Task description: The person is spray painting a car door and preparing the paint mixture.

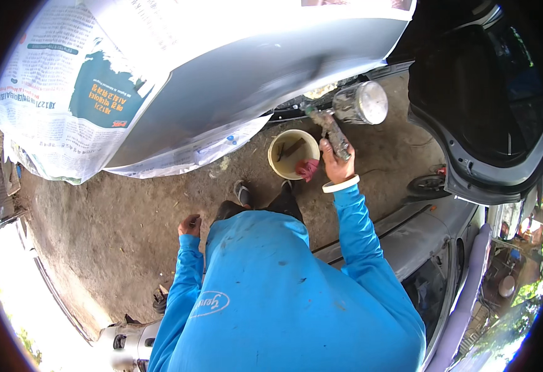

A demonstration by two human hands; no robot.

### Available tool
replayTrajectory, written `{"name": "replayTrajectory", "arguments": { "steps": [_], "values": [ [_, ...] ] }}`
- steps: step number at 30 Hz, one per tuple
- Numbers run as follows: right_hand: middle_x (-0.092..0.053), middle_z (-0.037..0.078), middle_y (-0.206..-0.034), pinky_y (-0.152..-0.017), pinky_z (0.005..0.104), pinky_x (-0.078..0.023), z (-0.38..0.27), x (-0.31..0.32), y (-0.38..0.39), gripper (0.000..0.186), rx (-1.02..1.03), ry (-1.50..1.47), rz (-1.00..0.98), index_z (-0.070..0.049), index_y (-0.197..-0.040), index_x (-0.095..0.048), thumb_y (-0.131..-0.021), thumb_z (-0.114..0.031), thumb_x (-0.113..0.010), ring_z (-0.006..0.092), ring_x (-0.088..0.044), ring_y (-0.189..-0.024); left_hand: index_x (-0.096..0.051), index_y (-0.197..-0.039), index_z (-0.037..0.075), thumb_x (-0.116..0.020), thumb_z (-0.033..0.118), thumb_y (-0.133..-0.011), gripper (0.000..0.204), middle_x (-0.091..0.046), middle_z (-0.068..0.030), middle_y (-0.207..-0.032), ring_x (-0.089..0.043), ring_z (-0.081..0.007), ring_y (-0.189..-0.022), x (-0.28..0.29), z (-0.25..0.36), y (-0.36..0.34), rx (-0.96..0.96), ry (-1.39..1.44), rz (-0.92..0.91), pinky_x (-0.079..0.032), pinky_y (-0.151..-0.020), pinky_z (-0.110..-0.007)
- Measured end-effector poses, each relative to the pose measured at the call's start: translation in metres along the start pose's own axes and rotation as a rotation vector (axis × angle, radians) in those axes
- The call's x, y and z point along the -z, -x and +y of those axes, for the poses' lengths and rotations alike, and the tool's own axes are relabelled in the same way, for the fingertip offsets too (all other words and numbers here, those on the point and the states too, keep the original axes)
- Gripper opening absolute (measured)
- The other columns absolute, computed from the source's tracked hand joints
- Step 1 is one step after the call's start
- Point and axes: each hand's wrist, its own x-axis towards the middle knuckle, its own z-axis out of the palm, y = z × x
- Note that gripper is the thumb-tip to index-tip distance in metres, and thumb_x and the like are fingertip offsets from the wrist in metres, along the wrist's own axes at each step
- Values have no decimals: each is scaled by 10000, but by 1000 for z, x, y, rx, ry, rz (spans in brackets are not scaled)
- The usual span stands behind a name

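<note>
My right hand (336,160) is closed around the grip of a paint-stained spray gun (331,131). The gun's cup (366,103), a clouded round container, sticks out to the right. A cream roll of tape (341,184) circles my right wrist. In front of the gun spreads a smooth grey car panel (234,74), blurred in places, with newspaper (54,80) masking its left side and edges. My left hand (189,225) hangs low beside my left leg, its fingers curled in and nothing visible in them.
Close to my feet stands a cream bucket (274,162) holding some liquid, a flat strip and a red cloth (307,169) over its rim. A dark raised car hatch (482,105) is at the right, above a grey car (401,242). Bare dirt ground (98,229) lies to the left.
</note>
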Motion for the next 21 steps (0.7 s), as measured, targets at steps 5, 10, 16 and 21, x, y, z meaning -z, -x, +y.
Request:
{"name": "replayTrajectory", "arguments": {
  "steps": [5,10,16,21],
  "values": [
    [-585,-11,-699,-510,225,-388,17,57,-38,232,-4,-79,152,-28,-916,-610,-851,-240,-677,51,-481,-583,-697,-905,83,-668,166,-765,165,-674,-103,-753,-657,-186,-676,-14,0,8,30,25,55,-526,-644,-303],
    [-564,-5,-673,-389,210,-286,21,103,-73,169,12,-184,249,-67,-831,-585,-873,-218,-648,39,-400,-445,-695,-904,64,-666,138,-769,157,-667,-86,-722,-646,-178,-640,-41,20,23,15,77,93,-519,-593,-292],
    [-590,-5,-701,-489,221,-355,33,136,-87,206,11,-104,285,-31,-837,-609,-868,-229,-656,54,-471,-563,-697,-928,58,-663,139,-779,173,-665,-79,-704,-635,-156,-593,-73,80,41,149,143,72,-514,-548,-295],
    [-616,25,-765,-621,258,-454,20,96,-42,195,236,34,74,1,-949,-586,-842,-137,-675,87,-550,-694,-700,-941,75,-664,182,-781,196,-678,-86,-727,-647,-155,-613,-109,78,40,96,59,68,-521,-571,-294]
  ]
}}
